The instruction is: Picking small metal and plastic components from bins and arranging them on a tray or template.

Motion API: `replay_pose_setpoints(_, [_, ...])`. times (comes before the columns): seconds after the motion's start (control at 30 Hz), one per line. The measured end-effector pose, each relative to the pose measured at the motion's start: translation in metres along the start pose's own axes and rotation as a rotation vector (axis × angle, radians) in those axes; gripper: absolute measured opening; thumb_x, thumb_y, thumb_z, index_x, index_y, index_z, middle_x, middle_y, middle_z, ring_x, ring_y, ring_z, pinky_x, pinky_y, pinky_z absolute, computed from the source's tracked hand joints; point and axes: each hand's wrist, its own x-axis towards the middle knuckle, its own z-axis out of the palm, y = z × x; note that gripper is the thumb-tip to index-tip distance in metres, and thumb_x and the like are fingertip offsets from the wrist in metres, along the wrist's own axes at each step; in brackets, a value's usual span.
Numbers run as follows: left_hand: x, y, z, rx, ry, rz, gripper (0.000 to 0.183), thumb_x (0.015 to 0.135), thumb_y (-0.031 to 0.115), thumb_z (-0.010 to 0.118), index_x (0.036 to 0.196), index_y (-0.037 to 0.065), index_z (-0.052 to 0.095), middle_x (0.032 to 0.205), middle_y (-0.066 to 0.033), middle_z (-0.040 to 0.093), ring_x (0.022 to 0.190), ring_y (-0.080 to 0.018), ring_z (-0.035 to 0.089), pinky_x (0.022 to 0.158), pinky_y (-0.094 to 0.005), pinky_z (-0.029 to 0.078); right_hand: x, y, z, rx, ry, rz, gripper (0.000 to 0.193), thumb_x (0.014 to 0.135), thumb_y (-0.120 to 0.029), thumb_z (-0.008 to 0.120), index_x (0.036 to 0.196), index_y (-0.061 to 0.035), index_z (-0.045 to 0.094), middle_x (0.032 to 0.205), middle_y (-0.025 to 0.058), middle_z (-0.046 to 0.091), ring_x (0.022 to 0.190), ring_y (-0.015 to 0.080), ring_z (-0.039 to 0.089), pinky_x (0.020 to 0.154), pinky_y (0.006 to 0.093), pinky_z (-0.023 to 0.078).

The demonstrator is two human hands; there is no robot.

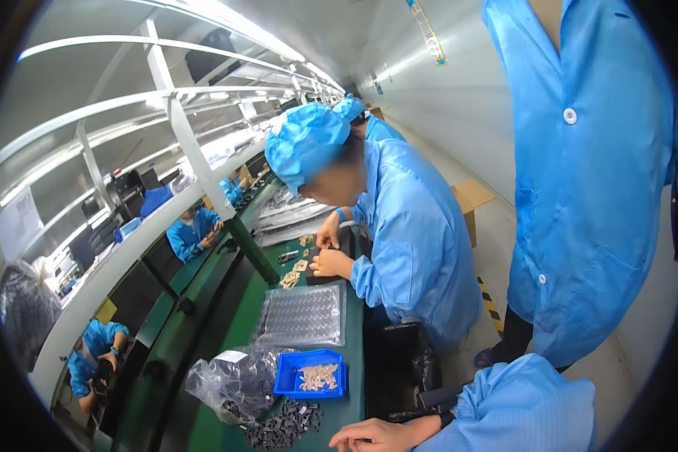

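My right hand [374, 435] comes in at the lower edge from a blue sleeve [516, 407], over the near edge of the green bench. Its fingers curl downward and together; the tips, and anything in them, are cut off by the frame. Nearest to it lies a heap of small black plastic parts [288, 426]. Just beyond the heap stands a blue bin [282, 384] holding small beige pieces [319, 377]. A clear plastic bag [230, 380] with dark contents slumps left of the bin. My left hand is out of the picture.
Past the bin lies a clear-wrapped tray [301, 315] of parts. A co-worker in blue [422, 233] bends over the green bench [354, 331] beside beige pieces [291, 279]. Another person [584, 188] stands at right. A white frame [184, 135] rises at left.
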Motion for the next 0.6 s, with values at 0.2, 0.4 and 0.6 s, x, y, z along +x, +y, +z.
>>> replay_pose_setpoints(0.2, [0.001, -0.004, -0.006, -0.038, 0.0, 0.061, 0.024, 0.087, 0.021, 0.059, 0.075, 0.001, 0.063, 0.068, -0.0045, 0.061, 0.062, -0.0096, 0.053, 0.057, -0.023, 0.043, 0.005, 0.014, 0.007, 0.0, -0.062, -0.111, 0.019, 0.069, 0.01, 0.044, 0.083, 0.0018, 0.056, 0.079, 0.0106, 0.057, 0.067, 0.0189, 0.057, 0.061, 0.0294, 0.047])
replay_pose_setpoints(0.4, [0.003, -0.008, -0.011, -0.043, 0.004, 0.07, 0.025, 0.087, 0.021, 0.059, 0.076, -0.001, 0.062, 0.07, -0.0053, 0.062, 0.062, -0.0095, 0.054, 0.057, -0.0233, 0.043, 0.006, 0.013, 0.014, -0.002, -0.065, -0.13, 0.018, 0.068, 0.012, 0.043, 0.078, 0.0028, 0.056, 0.079, 0.0108, 0.056, 0.069, 0.0203, 0.057, 0.061, 0.0293, 0.047])
replay_pose_setpoints(0.6, [-0.001, -0.009, -0.013, -0.065, 0.032, 0.047, 0.023, 0.087, 0.018, 0.058, 0.079, -0.003, 0.062, 0.07, -0.0075, 0.062, 0.06, -0.0105, 0.054, 0.057, -0.0227, 0.043, -0.002, 0.03, 0.013, 0.069, -0.186, 0.082, 0.022, 0.078, 0.006, 0.046, 0.098, 0.0012, 0.054, 0.089, 0.0103, 0.057, 0.075, 0.0191, 0.057, 0.068, 0.0286, 0.046])
